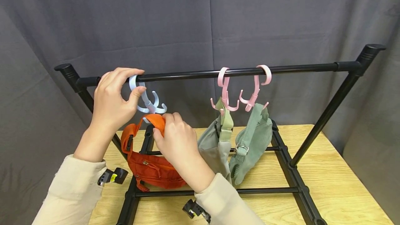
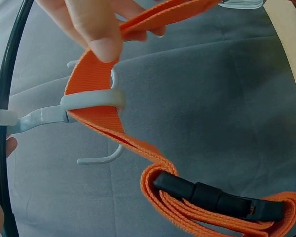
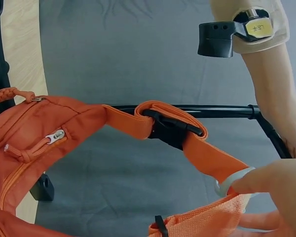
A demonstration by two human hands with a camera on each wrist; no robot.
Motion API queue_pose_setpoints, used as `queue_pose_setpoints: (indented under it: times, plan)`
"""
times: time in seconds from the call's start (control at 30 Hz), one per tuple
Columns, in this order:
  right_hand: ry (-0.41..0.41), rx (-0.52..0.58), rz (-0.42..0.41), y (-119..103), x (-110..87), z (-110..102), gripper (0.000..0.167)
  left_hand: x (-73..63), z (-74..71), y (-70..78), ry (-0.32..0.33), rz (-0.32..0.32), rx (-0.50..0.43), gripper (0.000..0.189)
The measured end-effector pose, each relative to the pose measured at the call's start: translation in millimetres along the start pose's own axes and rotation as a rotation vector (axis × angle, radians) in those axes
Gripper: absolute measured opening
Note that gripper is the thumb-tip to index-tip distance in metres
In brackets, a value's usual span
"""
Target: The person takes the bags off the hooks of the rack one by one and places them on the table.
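Note:
My left hand (image 1: 114, 101) holds a light blue rotating hook (image 1: 149, 104) where its top loop goes over the black rail. With thumb and fingers, my right hand (image 1: 178, 138) pinches the orange strap of a red-orange waist bag (image 1: 156, 169). In the left wrist view the strap (image 2: 96, 74) passes over one prong of the blue hook (image 2: 91, 99). A black buckle (image 2: 217, 197) sits on the folded strap. The bag body (image 3: 44, 133), with its zip pulls, hangs below the strap in the right wrist view.
Two pink hooks (image 1: 225, 89) hang farther right on the black rail (image 1: 184, 75). A grey-green bag (image 1: 215, 152) and a green corduroy bag (image 1: 254, 141) hang from them. The rack's base (image 1: 290, 173) stands on a wooden table (image 1: 337, 183), with a grey curtain (image 1: 175, 16) behind.

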State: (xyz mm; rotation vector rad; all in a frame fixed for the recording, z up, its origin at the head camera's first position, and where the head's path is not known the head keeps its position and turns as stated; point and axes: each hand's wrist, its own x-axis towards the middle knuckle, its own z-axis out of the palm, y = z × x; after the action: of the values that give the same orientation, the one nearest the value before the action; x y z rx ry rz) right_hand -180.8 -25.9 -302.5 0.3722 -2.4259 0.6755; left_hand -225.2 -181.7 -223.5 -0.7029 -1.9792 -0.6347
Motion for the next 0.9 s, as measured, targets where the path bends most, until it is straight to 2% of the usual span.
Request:
queue_pose_setpoints:
  times: [0.6,0.9]
  plan:
    - [0.075,-0.033,-0.079,2,3.0,-6,0.025,0.0,0.6,0.5,0.006,0.004,0.001,0.032]
    - [0.139,0.02,-0.106,0,9.4,-11,0.02,0.3,0.5,0.7,-0.007,-0.002,0.006,0.032]
